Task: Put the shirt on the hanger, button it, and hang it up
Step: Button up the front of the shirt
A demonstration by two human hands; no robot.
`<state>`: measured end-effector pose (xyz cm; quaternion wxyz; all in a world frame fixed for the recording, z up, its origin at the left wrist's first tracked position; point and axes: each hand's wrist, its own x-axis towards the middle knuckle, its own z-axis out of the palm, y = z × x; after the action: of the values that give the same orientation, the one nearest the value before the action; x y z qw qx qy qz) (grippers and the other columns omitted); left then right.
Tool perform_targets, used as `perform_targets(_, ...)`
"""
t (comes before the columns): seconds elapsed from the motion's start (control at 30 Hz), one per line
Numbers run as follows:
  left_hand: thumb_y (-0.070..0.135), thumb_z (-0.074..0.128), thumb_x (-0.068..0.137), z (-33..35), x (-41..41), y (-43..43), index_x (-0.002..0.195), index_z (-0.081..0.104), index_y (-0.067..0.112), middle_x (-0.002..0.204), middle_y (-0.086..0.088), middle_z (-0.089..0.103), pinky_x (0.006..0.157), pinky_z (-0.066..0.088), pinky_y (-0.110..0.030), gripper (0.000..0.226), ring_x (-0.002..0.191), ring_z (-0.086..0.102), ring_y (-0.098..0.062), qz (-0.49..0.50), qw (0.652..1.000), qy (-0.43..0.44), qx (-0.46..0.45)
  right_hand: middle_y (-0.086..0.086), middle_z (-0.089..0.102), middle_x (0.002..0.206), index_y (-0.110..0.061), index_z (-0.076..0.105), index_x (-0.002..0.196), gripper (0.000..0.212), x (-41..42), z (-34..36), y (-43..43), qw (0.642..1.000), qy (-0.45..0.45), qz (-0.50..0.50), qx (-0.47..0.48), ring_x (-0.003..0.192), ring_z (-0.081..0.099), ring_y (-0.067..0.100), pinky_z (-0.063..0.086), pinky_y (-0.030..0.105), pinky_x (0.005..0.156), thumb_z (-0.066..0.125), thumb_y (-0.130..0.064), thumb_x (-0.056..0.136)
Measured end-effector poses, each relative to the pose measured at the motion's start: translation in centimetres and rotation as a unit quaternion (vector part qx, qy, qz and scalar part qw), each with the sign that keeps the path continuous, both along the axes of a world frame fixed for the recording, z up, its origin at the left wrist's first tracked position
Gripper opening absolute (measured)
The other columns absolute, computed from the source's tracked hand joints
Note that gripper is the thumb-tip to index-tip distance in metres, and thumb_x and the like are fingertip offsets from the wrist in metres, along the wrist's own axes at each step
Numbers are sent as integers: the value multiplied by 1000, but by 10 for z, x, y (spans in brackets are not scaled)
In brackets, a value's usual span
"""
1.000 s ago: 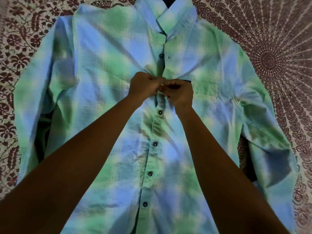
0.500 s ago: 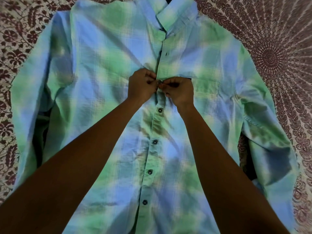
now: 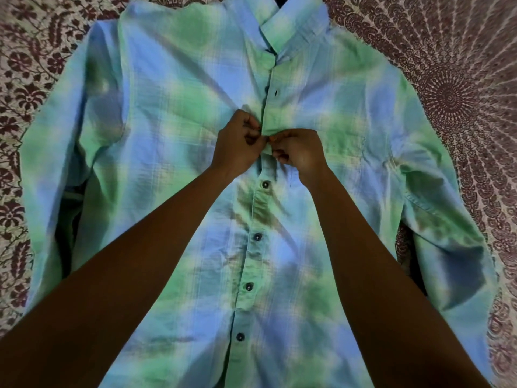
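- Cloth (image 3: pixel 461 88) with a maroon floral and mandala print lies under everything and fills the edges of the view.
- Shirt (image 3: pixel 156 113), green-and-blue plaid, is spread front-up on that cloth, with the collar at the far end and a sleeve down each side. The hanger cannot be made out; only a dark gap shows in the collar opening.
- Left hand (image 3: pixel 237 148) and right hand (image 3: pixel 300 154) meet on the placket at chest height, thumbs almost touching. The left fingers (image 3: pixel 249 122) are curled and pinch the button-side edge. The right fingers (image 3: pixel 284 137) are curled and pinch the overlapping front edge. The button between them is hidden.
- Fastened buttons run down the front below the hands, four in sight, the nearest (image 3: pixel 265 184) just beneath the wrists.
- Buttonhole (image 3: pixel 276 92) above the hands has nothing through it, and its button sits just beside it.
- Step in hand, as I judge it: buttoning, working up toward the collar, with hanging up not yet begun.
- Next move probably calls for tilting the hidden button through its hole while the right fingers hold that edge taut, then shifting both grips up to the last pair.
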<state>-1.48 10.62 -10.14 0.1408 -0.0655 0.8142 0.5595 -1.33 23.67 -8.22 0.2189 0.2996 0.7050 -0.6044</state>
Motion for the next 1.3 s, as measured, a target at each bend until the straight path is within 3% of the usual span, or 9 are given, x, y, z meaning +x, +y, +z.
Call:
perform_targets(0.3, -3, 66, 70, 3, -4, 2, 69, 31, 25, 66, -3, 57, 55, 37, -7, 45, 59, 50, -9, 11, 1000, 8, -1, 10, 50, 60, -5, 54, 62, 25, -15, 10, -3, 996, -87, 15, 26, 51, 48, 14, 42, 21, 51, 59, 0, 86)
perform_targets(0.47, -1, 73, 71, -5, 3, 1, 80, 42, 21, 69, 3, 58, 64, 48, -17, 39, 55, 56, 6, 25, 998, -18, 61, 7, 49, 49, -7, 49, 53, 33, -12, 3, -9, 996, -69, -10, 47, 40, 47, 11, 41, 25, 49, 61, -1, 83)
perform_targets(0.6, 2, 78, 68, -9, 4, 5, 84, 44, 17, 64, 5, 57, 59, 46, -8, 40, 54, 56, 8, 51, 998, 26, 32, 6, 46, 52, -12, 44, 48, 38, -12, -1, -12, 992, -42, 30, 116, 48, 43, 15, 37, 30, 52, 61, -4, 81)
perform_targets(0.73, -3, 76, 68, -4, -4, 1, 85, 45, 13, 62, 6, 56, 58, 43, -5, 38, 58, 56, 4, -22, 998, 65, -12, -3, 47, 63, -20, 44, 60, 32, -17, -2, -7, 988, -38, 103, 112, 57, 44, 8, 39, 23, 58, 56, -10, 88)
perform_targets(0.83, -8, 71, 71, 0, -10, -4, 83, 44, 13, 72, -4, 59, 61, 42, -3, 36, 65, 55, 2, -72, 995, 59, -28, -2, 44, 45, -13, 45, 56, 34, -22, 0, -1, 980, -42, 147, 124, 39, 39, 4, 31, 25, 50, 60, -5, 85)
perform_targets(0.97, -11, 68, 73, 3, -18, -9, 71, 46, 19, 69, -3, 57, 72, 51, -30, 37, 63, 58, -6, -34, 993, -91, 68, 7, 47, 47, -7, 56, 62, 27, -29, 12, 9, 986, -108, 124, 27, 40, 41, 11, 31, 19, 44, 56, 2, 88)
perform_targets(1.1, -10, 63, 79, 15, -26, -7, 74, 47, 13, 72, -7, 54, 50, 53, -18, 28, 54, 58, -8, -10, 971, -194, 142, 3, 51, 60, -10, 56, 68, 23, -32, 15, 15, 983, -135, 117, -32, 33, 46, 0, 33, 11, 39, 56, -7, 90)
perform_targets(1.2, -5, 66, 76, 12, -29, 0, 68, 44, 18, 72, -11, 55, 57, 56, -31, 33, 64, 58, -26, 7, 981, -188, 36, 3, 53, 62, -12, 58, 70, 21, -28, 11, 17, 983, -127, 126, -31, 36, 48, 1, 33, 11, 40, 57, -5, 89)
perform_targets(1.3, 3, 69, 73, 13, -32, 6, 66, 45, 23, 87, -20, 64, 78, 56, -47, 32, 88, 64, -39, -37, 985, -153, -69, 1, 52, 40, -4, 64, 67, 13, -35, 10, 18, 979, -63, 171, 95, 40, 48, 11, 35, 18, 41, 67, 0, 79)
